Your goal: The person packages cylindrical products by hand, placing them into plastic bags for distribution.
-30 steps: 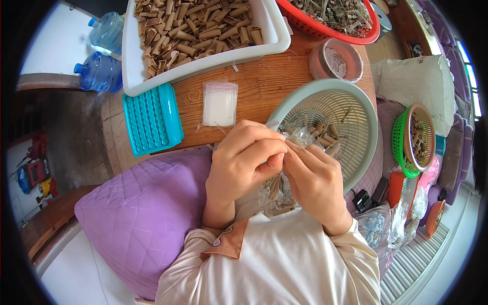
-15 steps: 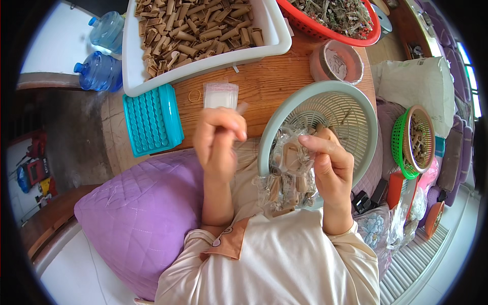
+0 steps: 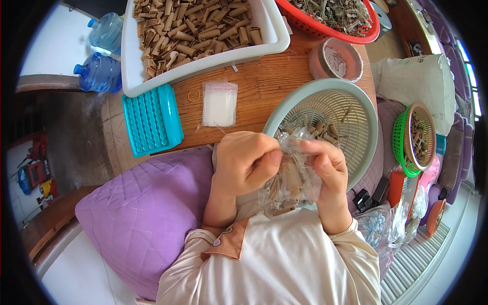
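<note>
A small clear plastic bag (image 3: pixel 292 175) with brown curled pieces inside is held between my two hands, over the near part of a grey-green colander (image 3: pixel 367 119). My left hand (image 3: pixel 246 162) is closed, its fingers curled at the bag's gathered top. My right hand (image 3: pixel 329 170) pinches the same bag from the other side with thumb and forefinger. More filled bags lie under it, partly hidden by the hands. Loose brown pieces (image 3: pixel 325 131) rest in the colander. On the wooden table, a stack of flat clear bags (image 3: pixel 219 105) lies beyond my left hand, beside a yellow rubber band (image 3: pixel 193 95).
A white tub (image 3: pixel 203 65) of brown curled pieces stands at the far left, with a teal ridged tray (image 3: pixel 152 122) before it. Far right are a red basket (image 3: pixel 375 34) of dried scraps and a pinkish bowl (image 3: pixel 316 63). A purple cushion (image 3: pixel 142 208) sits at left.
My left hand has come right and nearer, from beside the flat bag stack to the filled bag, and closed at its top. The stack is now uncovered.
</note>
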`<state>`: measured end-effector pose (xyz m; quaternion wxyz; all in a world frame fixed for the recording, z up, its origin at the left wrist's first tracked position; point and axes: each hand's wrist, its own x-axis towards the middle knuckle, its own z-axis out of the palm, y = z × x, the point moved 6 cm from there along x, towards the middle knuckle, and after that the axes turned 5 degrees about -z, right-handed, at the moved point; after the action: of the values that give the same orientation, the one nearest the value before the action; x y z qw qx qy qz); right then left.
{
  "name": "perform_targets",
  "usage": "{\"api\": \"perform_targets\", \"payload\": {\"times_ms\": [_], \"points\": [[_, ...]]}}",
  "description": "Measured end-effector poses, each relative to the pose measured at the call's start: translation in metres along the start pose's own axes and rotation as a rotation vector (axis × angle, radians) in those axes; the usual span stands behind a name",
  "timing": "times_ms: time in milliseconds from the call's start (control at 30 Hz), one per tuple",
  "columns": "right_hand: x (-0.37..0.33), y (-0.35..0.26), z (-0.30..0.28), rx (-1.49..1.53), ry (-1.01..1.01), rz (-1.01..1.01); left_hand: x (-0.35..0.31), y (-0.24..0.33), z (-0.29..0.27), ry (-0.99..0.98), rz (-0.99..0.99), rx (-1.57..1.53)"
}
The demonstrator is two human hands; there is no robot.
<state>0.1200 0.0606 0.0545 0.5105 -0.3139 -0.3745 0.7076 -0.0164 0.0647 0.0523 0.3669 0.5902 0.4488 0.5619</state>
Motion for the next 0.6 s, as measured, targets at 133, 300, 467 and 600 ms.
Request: {"api": "perform_targets", "payload": {"times_ms": [133,300,467,600], "points": [[-0.005,0.009,-0.006,0.206,-0.026,0.027,-0.005,0.021,0.003,0.094,0.423,0.245],[-0.003,0.014,0.002,0.371,-0.092,0.109,-0.016,0.024,0.008,0.092,0.554,0.436],[-0.004,0.006,-0.010,-0.447,-0.134,-0.085,-0.007,0.006,-0.006,0.146,0.412,0.377],[-0.015,0.009,-0.015,-0.895,-0.025,0.131,-0.006,-0.038,-0.040,0.349,-0.040,0.192]]}}
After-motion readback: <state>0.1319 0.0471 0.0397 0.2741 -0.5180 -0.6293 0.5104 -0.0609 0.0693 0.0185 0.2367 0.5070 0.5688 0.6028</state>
